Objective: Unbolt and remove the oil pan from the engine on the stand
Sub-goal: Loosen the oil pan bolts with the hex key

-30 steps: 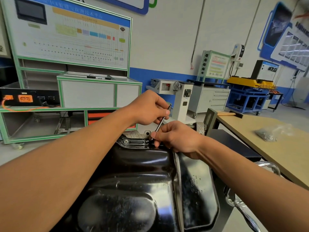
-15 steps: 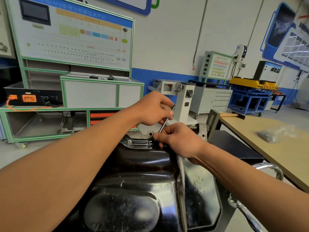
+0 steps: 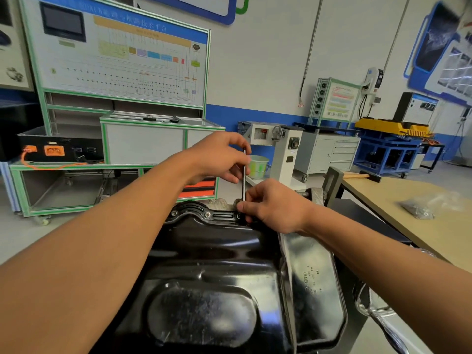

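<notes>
Far across the oil pan [image 3: 204, 277], left hand [image 3: 217, 158] pinches a key [image 3: 244, 186] upright, seemingly to spin it; right hand [image 3: 277, 206] pinches its base steady.

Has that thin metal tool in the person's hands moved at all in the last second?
Yes. The tool was leaning to the right; now it stands upright over the oil pan flange, its top swung leftward.
</notes>
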Demonstrator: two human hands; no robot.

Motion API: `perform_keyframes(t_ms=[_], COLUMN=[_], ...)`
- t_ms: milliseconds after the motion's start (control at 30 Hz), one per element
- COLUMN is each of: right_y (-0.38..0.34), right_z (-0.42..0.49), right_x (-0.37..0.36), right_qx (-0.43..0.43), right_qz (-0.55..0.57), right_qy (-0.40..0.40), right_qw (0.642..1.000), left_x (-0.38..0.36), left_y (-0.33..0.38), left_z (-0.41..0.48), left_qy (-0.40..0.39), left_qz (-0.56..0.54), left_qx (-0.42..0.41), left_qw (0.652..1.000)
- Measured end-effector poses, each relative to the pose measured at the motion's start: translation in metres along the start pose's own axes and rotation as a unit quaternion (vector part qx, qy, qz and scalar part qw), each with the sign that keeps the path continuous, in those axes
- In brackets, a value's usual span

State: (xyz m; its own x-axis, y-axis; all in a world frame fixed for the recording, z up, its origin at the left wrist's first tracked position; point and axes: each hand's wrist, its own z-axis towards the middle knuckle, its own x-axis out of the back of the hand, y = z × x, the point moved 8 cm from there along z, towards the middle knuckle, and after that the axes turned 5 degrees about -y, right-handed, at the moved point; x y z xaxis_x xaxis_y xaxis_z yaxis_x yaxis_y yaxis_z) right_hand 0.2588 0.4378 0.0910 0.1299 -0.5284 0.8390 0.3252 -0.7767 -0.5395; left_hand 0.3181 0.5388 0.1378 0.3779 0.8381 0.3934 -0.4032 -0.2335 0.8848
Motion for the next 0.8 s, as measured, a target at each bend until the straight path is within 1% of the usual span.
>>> perform_keyframes(t_ms=[67,133,233,367,500,567,700,767,800], right_y=[0.001,0.000,-0.004,-0.010,-0.016,-0.018,-0.025,-0.029,-0.032], right_z=[-0.001,-0.003,-0.004,-0.004,-0.003,-0.004,-0.002,-0.002,-0.002], right_x=[-0.003,-0.004,-0.005,-0.005,-0.005,-0.005,-0.009,-0.011,-0.012], right_qx=[0.002,0.009,0.017,0.025,0.040,0.045,0.064,0.076,0.084], right_qz=[0.004,-0.006,-0.049,-0.097,-0.133,-0.144,-0.181,-0.195,-0.192], right_qy=[0.008,0.017,0.007,-0.007,-0.024,-0.030,-0.057,-0.075,-0.086], right_qw=[1.000,1.000,0.999,0.995,0.990,0.988,0.980,0.975,0.974], left_x=[-0.004,-0.005,-0.007,-0.006,-0.004,0.000,0.023,0.041,0.048], left_y=[-0.004,-0.007,-0.008,-0.004,-0.007,-0.010,-0.020,-0.033,-0.041], left_z=[0.001,0.002,0.001,0.001,0.002,0.002,-0.014,-0.032,-0.042], left_qy=[0.006,0.013,-0.019,-0.078,-0.115,-0.123,-0.114,-0.118,-0.127], left_qz=[-0.052,-0.079,-0.090,-0.069,-0.095,-0.107,-0.129,-0.099,-0.052], left_qx=[0.014,0.027,0.041,0.037,0.059,0.068,0.093,0.136,0.166], left_qw=[0.999,0.996,0.995,0.994,0.987,0.984,0.981,0.979,0.977])
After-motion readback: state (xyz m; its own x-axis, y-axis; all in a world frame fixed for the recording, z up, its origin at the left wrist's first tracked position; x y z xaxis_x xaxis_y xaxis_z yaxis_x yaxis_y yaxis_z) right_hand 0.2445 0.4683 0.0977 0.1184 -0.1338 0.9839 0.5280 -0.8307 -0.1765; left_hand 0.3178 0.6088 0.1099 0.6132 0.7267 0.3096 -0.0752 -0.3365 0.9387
